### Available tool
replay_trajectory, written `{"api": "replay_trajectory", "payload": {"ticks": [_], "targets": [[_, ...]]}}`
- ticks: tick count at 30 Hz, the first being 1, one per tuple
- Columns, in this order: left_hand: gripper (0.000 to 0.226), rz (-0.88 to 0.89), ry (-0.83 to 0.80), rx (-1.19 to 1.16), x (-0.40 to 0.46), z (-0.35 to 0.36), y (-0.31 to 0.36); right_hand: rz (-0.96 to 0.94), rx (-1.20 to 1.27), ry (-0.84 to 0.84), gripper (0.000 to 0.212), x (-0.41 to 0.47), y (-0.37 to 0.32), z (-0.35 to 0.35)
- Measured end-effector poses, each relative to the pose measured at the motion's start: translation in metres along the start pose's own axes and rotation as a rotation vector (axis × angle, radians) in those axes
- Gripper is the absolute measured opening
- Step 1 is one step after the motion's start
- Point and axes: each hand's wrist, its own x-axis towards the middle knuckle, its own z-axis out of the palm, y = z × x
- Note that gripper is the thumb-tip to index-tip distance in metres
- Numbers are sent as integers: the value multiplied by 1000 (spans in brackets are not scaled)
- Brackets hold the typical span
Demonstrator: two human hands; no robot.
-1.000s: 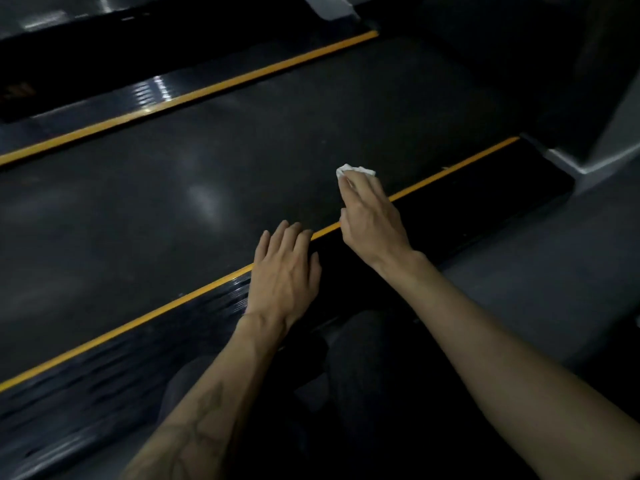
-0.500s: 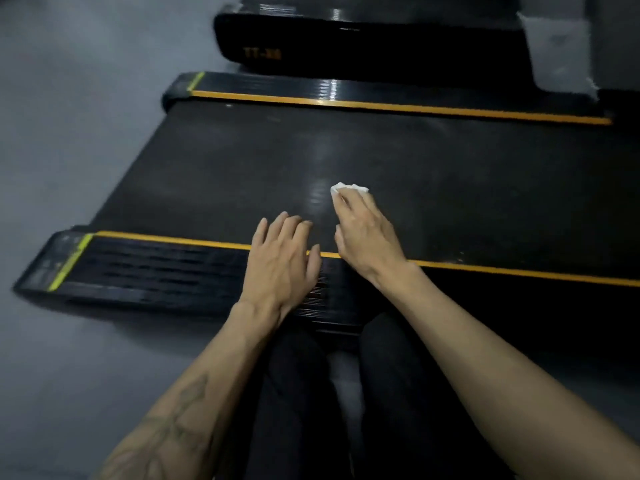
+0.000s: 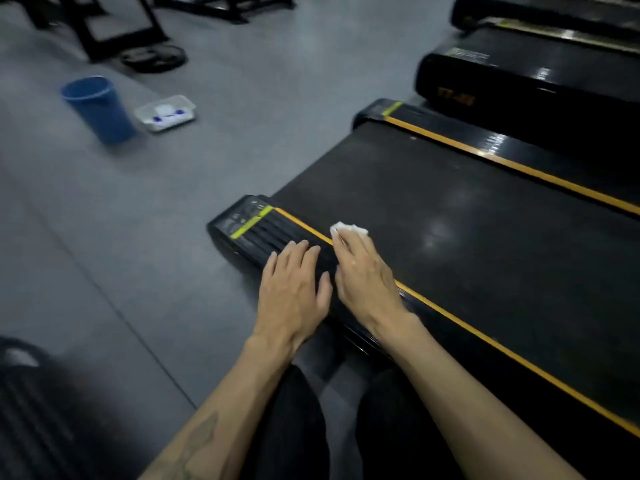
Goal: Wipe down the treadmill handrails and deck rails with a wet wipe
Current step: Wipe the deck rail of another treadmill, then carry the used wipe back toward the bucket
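A: Pressing down on the near black ribbed deck rail with the orange edge stripe point(image 3: 273, 233), which hand does what?

B: The left hand point(image 3: 294, 292) lies flat on the rail, fingers straight and close together, holding nothing. The right hand point(image 3: 367, 278) lies just beside it, fingers extended over the crumpled white wet wipe point(image 3: 348, 230) and pressing it onto the orange stripe at the edge of the black treadmill belt point(image 3: 467, 237). Only the front of the wipe shows beyond the fingertips.

A: Surface condition?

B: The belt is matte black with pale light reflections. A far deck rail with a matching orange stripe point(image 3: 502, 157) runs along its other side. A second black treadmill point(image 3: 519, 81) stands beyond.

A: Room?

B: Grey floor point(image 3: 242, 133), with seams. Well apart from the treadmill stand a blue plastic cup point(image 3: 98, 109) and, just beside it, a white wipe packet with blue print point(image 3: 166, 112). A black weight plate point(image 3: 152, 57) and black equipment frames point(image 3: 114, 26) lie further back.
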Motion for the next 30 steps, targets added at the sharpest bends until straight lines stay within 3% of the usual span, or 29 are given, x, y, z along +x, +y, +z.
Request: {"api": "replay_trajectory", "payload": {"ticks": [9, 11, 14, 19, 30], "targets": [[52, -353, 5, 155, 19, -9, -152, -245, 294, -211, 65, 114, -63, 117], [54, -429, -33, 188, 26, -9, -176, -373, 302, -202, 56, 138, -74, 138], [59, -502, -110, 268, 37, -16, -201, -479, 336, -83, 24, 171, -87, 151], [62, -617, -163, 275, 51, -54, -214, -546, 415, -130, 50, 215, -108, 127], [62, -729, -134, 192, 96, -198, -157, -587, 361, -192, 29, 281, -164, -16]]}}
